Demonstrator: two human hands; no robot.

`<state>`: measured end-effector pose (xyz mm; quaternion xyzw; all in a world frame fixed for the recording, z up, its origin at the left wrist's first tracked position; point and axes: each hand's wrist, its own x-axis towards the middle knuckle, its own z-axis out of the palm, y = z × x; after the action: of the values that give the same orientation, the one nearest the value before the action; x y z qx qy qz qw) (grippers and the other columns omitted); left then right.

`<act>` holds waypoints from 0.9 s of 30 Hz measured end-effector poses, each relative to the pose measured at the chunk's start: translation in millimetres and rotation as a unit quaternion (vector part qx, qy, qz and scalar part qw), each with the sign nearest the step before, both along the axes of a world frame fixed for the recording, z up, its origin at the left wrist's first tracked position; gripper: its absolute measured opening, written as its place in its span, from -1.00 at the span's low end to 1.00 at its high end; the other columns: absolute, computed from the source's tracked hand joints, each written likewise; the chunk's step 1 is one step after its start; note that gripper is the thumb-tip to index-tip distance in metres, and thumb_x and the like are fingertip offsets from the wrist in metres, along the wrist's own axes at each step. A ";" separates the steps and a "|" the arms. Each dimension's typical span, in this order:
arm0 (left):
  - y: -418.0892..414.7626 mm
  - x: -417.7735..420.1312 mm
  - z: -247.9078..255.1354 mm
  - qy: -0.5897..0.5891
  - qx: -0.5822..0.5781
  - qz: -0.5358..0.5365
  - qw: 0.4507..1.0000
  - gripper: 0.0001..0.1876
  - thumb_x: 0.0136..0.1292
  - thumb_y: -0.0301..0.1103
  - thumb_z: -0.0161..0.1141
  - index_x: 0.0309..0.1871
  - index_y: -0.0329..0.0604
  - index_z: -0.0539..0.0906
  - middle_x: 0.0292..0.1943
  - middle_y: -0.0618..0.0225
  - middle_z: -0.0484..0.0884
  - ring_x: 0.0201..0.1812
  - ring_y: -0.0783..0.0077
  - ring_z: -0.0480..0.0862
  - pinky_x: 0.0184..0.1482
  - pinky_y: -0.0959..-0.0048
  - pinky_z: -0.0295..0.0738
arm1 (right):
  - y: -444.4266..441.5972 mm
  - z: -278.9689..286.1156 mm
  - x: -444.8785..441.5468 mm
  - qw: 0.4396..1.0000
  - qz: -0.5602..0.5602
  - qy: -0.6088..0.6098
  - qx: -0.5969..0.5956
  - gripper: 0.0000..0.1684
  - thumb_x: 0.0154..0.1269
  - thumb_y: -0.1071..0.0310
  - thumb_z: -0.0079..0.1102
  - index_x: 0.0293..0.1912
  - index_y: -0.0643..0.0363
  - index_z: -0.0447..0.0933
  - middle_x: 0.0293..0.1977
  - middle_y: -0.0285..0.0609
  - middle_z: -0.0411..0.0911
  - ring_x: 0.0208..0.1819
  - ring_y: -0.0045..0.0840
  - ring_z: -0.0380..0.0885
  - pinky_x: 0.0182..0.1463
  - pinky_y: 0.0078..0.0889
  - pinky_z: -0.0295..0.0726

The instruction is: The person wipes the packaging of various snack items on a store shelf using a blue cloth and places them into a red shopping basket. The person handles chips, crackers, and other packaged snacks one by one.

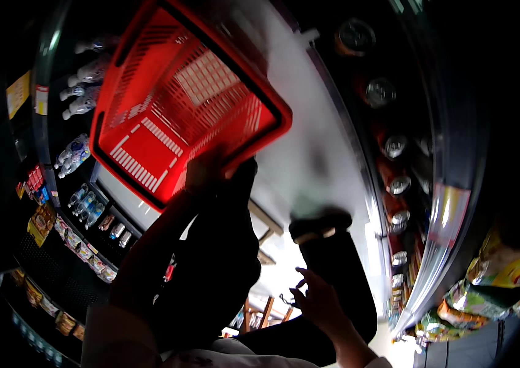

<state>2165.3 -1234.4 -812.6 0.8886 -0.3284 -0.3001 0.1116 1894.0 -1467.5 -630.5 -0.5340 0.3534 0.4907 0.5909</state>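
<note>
A red plastic shopping basket with slotted walls hangs tilted before me, its mouth facing up towards me and its slotted floor showing. My left hand grips it at the near side; deep shadow hides the fingers. Lower down and to the right, my right hand is held over my dark-clothed leg, apart from the basket. Its fingers are spread and bent. A small dark shape shows by the fingertips, and I cannot tell whether it is a finger or a thing.
On the left, shelves bear plastic bottles, shrink-wrapped bottles and snack packets. Along the right, a shelf with a clear front edge holds drink cans; crisp bags lie beyond. Pale floor runs between. Wooden furniture stands behind my legs.
</note>
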 end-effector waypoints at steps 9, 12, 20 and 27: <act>25.7 25.8 -19.4 -0.051 -0.066 -0.031 0.996 -0.60 0.17 -0.19 0.25 0.06 -0.14 0.64 -0.27 0.04 0.69 -0.25 -0.03 0.71 -0.23 0.12 0.58 | -13.2 -16.3 -48.8 0.935 -0.054 -0.260 -0.236 -0.56 0.37 0.31 0.20 0.21 0.09 0.47 -0.10 0.23 0.62 -0.08 -0.22 0.71 -0.03 -0.13 0.66; 21.3 32.0 -25.7 -0.046 -0.031 -0.040 0.998 -0.63 0.18 -0.21 0.21 0.01 -0.17 0.66 -0.23 -0.01 0.70 -0.18 -0.06 0.70 -0.15 0.09 0.58 | -1.0 1.4 -63.0 0.925 -0.009 -0.230 -0.303 -0.60 0.37 0.39 0.14 0.18 0.20 0.47 -0.26 0.12 0.64 -0.20 -0.11 0.67 -0.15 -0.11 0.65; -9.9 36.3 1.0 -0.088 0.032 -0.068 0.993 -0.71 0.19 -0.30 0.10 -0.12 -0.25 0.69 -0.16 -0.12 0.71 -0.06 -0.11 0.71 0.01 0.04 0.60 | 70.2 104.7 -84.9 0.752 -0.004 -0.443 -0.488 -0.54 0.24 0.39 0.29 0.13 0.22 0.48 -0.29 -0.01 0.64 -0.26 -0.12 0.66 -0.16 -0.16 0.64; -10.9 37.3 -23.2 -0.099 0.037 -0.123 0.987 -0.70 0.17 -0.22 0.19 -0.11 -0.21 0.68 -0.17 -0.11 0.72 -0.08 -0.11 0.72 -0.03 0.01 0.61 | 98.5 97.0 -108.6 0.646 0.021 -0.561 -0.517 -0.58 0.20 0.41 0.31 0.06 0.20 0.50 -0.35 -0.10 0.65 -0.31 -0.19 0.67 -0.22 -0.26 0.66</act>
<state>2202.6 -1245.4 -835.8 0.8702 -0.4336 -0.2339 0.0077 1785.4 -1369.0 -533.5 -0.9333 0.1393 -0.1529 0.2936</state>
